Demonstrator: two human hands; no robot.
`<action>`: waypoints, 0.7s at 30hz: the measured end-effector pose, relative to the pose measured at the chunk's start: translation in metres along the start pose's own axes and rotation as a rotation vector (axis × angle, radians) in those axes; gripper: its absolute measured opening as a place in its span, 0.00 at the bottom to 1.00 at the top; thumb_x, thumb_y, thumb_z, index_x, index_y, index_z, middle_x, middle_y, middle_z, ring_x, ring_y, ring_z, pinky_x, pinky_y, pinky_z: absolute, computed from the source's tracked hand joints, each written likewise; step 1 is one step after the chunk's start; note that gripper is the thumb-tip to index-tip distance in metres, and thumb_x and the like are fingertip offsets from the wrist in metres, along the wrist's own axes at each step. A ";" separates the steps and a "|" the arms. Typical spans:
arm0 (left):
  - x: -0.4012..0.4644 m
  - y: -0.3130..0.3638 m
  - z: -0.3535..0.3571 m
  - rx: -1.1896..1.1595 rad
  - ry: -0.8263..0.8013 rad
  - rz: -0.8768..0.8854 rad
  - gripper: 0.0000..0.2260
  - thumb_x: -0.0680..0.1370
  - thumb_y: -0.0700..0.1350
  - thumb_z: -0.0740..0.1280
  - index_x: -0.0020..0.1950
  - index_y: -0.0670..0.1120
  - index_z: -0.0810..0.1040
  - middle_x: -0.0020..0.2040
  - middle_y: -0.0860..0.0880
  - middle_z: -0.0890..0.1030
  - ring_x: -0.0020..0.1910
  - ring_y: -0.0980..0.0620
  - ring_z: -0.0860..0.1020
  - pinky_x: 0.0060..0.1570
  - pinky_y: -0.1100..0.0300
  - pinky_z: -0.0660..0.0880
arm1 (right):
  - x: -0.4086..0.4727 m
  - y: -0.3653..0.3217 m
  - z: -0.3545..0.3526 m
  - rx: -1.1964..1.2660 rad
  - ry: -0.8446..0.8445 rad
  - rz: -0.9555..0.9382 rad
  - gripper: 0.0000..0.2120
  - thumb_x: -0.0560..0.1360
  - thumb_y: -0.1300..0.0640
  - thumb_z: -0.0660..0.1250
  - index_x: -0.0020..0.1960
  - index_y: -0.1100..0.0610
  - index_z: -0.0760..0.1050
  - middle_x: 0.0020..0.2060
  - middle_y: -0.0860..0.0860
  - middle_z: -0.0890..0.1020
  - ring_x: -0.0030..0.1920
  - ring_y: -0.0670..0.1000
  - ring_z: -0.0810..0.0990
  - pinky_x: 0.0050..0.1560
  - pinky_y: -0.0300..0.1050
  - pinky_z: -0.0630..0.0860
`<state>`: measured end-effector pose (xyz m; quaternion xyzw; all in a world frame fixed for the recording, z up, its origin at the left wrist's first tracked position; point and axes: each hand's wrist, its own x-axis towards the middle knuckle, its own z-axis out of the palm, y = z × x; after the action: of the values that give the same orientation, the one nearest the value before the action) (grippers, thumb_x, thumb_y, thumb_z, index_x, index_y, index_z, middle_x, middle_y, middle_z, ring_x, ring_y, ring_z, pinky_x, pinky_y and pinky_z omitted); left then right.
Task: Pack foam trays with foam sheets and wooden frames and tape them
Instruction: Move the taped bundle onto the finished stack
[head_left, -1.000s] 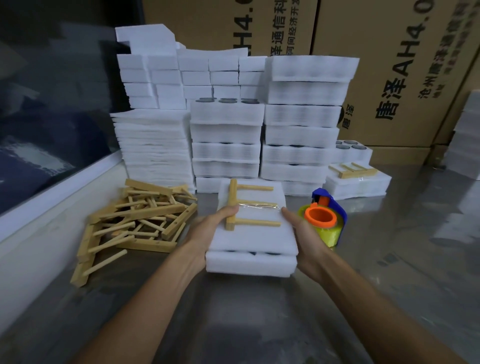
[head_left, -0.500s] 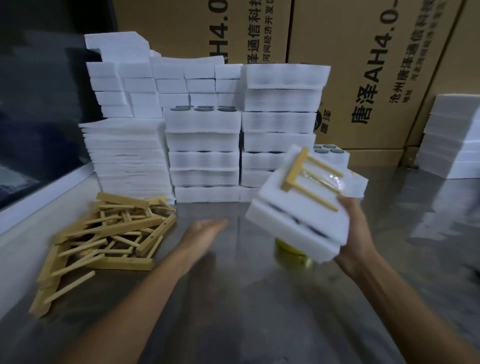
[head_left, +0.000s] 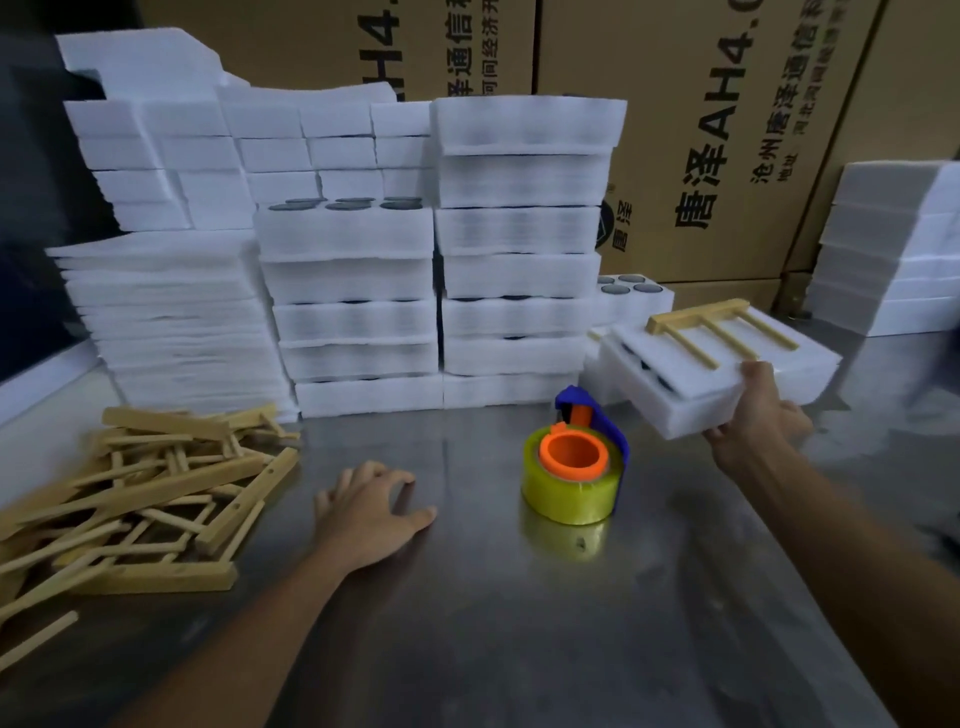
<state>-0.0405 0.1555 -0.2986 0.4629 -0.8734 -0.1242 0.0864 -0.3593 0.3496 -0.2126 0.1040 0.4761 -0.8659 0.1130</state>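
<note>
Cardboard cartons (head_left: 691, 130) printed with black lettering wall off the far side of your steel worktop (head_left: 493, 613), and white foam tray stacks (head_left: 436, 260) stand in rows in front of them, with a pile of thin foam sheets (head_left: 166, 322) at the left end. Another foam stack (head_left: 893, 244) sits well apart at the far right.

Your right hand (head_left: 753, 415) grips the near corner of a packed foam tray (head_left: 691, 384), thumb on top and fingers curled underneath, holding it tilted over more white foam trays on the worktop's right side. On its top lies a wooden frame (head_left: 722, 327), one thick bar with three thin rods running from it; whether tape crosses it is hard to tell from this angle.

Your left hand (head_left: 369, 509) rests palm down on the bare worktop, fingers relaxed and spread, holding nothing.

Between your two hands stands a tape dispenser (head_left: 576, 467): a yellowish roll on an orange core with a blue handle behind it, lying flat on the steel, near the held tray but not touching it.

To your left, a loose heap of wooden frames (head_left: 140, 499) lies tangled on the worktop, just in front of the sheet pile.
</note>
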 end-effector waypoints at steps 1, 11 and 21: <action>0.003 -0.001 0.002 0.005 0.009 0.004 0.25 0.73 0.70 0.61 0.67 0.63 0.69 0.68 0.56 0.66 0.69 0.51 0.62 0.64 0.50 0.57 | 0.005 -0.001 0.005 0.006 0.019 -0.007 0.36 0.68 0.50 0.76 0.72 0.52 0.66 0.60 0.54 0.79 0.48 0.53 0.84 0.40 0.56 0.85; 0.024 -0.011 0.019 0.050 0.115 0.032 0.26 0.65 0.79 0.50 0.56 0.67 0.65 0.55 0.62 0.62 0.62 0.56 0.62 0.54 0.55 0.51 | 0.043 0.003 0.066 -0.057 0.045 0.040 0.43 0.67 0.47 0.79 0.75 0.49 0.60 0.66 0.53 0.72 0.56 0.54 0.78 0.53 0.57 0.83; 0.030 -0.018 0.026 0.072 0.185 0.061 0.26 0.64 0.80 0.49 0.53 0.66 0.66 0.53 0.63 0.62 0.55 0.59 0.60 0.53 0.56 0.53 | 0.067 0.018 0.092 -0.083 0.010 0.096 0.43 0.65 0.46 0.81 0.71 0.49 0.60 0.60 0.53 0.73 0.49 0.52 0.77 0.52 0.59 0.83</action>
<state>-0.0500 0.1250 -0.3275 0.4482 -0.8793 -0.0466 0.1539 -0.4241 0.2553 -0.1977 0.1262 0.5065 -0.8384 0.1565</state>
